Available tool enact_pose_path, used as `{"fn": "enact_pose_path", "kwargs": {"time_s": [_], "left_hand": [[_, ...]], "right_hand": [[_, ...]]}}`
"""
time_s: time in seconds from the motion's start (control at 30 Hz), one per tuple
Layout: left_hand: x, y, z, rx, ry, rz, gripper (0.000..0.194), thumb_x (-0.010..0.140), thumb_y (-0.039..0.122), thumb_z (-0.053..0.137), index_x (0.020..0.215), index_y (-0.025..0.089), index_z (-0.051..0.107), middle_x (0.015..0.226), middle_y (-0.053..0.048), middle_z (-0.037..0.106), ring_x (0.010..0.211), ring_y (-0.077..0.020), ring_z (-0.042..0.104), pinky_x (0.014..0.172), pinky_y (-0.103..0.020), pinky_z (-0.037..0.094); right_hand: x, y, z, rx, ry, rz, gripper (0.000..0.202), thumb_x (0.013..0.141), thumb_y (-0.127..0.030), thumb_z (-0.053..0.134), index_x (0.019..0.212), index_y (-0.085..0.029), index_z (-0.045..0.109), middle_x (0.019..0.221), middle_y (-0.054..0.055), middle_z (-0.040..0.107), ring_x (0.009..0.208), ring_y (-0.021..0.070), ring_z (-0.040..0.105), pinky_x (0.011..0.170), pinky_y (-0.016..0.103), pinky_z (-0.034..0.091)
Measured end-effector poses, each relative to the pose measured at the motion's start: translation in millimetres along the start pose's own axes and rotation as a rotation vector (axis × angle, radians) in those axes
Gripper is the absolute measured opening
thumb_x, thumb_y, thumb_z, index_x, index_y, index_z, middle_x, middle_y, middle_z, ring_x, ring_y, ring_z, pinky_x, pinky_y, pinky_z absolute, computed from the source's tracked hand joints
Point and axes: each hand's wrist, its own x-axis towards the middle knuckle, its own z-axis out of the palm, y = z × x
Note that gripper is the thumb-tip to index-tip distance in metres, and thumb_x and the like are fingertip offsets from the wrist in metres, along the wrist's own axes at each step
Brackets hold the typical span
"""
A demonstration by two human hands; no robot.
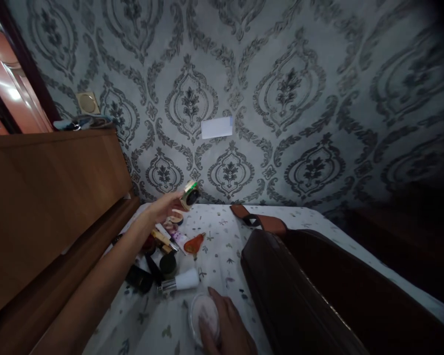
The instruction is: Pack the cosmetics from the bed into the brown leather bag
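Note:
My left hand (pixel 165 206) reaches forward, its fingers closed on a small gold case (pixel 190 195) with a dark round face and a green streak along its top. The case is held in the air near the wall, above the far edge of a patterned white cloth (pixel 222 266). Close to me, my right hand (pixel 232 325) grips a round pale powder case (pixel 203 310), with the thumb lying across its face. A makeup brush (pixel 185 280) with white bristles lies beyond it. Under and beside my left forearm is a pile of cosmetics (pixel 163 239), partly hidden.
At right stands a large dark brown bag (pixel 281 291) with a tan-brown strap (pixel 266 223). An orange bottle (pixel 194 243), a dark round jar (pixel 167 265) and a black container (pixel 138 279) lie left of centre. A wooden cabinet (pixel 55 197) borders the left; patterned wallpaper (pixel 229 167) rises behind.

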Motion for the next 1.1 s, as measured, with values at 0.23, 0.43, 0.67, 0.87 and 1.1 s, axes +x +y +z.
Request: {"fn": "enact_pose_path", "kwargs": {"time_s": [0.23, 0.43, 0.67, 0.87, 1.1], "left_hand": [[-109, -37, 68.5, -0.449, -0.275, -0.029, 0.075, 0.081, 0.08, 0.044, 0.099, 0.011, 0.065, 0.087, -0.016, 0.072, 0.075, -0.0213, 0.066, 0.064, -0.027, 0.048], [-168, -70, 98.8, -0.879, -0.366, -0.119, 0.065, 0.094, 0.066, 0.043, 0.111, 0.009, 0.067, 0.093, -0.018, 0.074, 0.079, -0.0212, 0.069, 0.068, -0.025, 0.049], [-197, -88, 126.6, -1.042, -0.317, -0.135, 0.056, 0.098, 0.057, 0.045, 0.115, 0.01, 0.068, 0.101, -0.016, 0.074, 0.083, -0.0222, 0.07, 0.072, -0.03, 0.054], [-210, -92, 133.7, -1.01, -0.203, -0.136, 0.041, 0.093, 0.048, 0.062, 0.108, 0.01, 0.069, 0.098, -0.014, 0.075, 0.083, -0.0209, 0.071, 0.071, -0.031, 0.058], [-220, -87, 136.7, -0.792, -0.093, 0.032, 0.053, 0.081, 0.047, 0.078, 0.123, 0.018, 0.061, 0.093, -0.007, 0.075, 0.079, -0.0193, 0.073, 0.072, -0.027, 0.057]], "right_hand": [[13, -14, -21, 0.048, 0.068, 0.053, 0.043, 0.096, -0.037, 0.044, 0.131, -0.016, 0.056, 0.122, 0.016, 0.064, 0.114, 0.0309, 0.061, 0.094, 0.049, 0.053], [19, -50, -60, 0.408, 0.123, 0.016, 0.066, 0.092, -0.044, 0.058, 0.148, -0.021, 0.035, 0.144, 0.015, 0.051, 0.132, 0.0273, 0.052, 0.103, 0.044, 0.05], [25, -58, -77, 0.394, 0.06, -0.019, 0.087, 0.078, -0.041, 0.075, 0.152, -0.02, 0.033, 0.143, 0.016, 0.047, 0.131, 0.0309, 0.051, 0.104, 0.047, 0.05], [25, -50, -92, 0.358, 0.046, -0.118, 0.077, 0.076, -0.038, 0.079, 0.142, -0.021, 0.044, 0.134, 0.015, 0.053, 0.122, 0.0295, 0.057, 0.098, 0.044, 0.054], [18, -52, -110, 0.062, -0.004, -0.263, 0.079, 0.083, -0.027, 0.07, 0.151, -0.021, 0.029, 0.146, 0.016, 0.046, 0.134, 0.0309, 0.048, 0.107, 0.051, 0.048]]}}
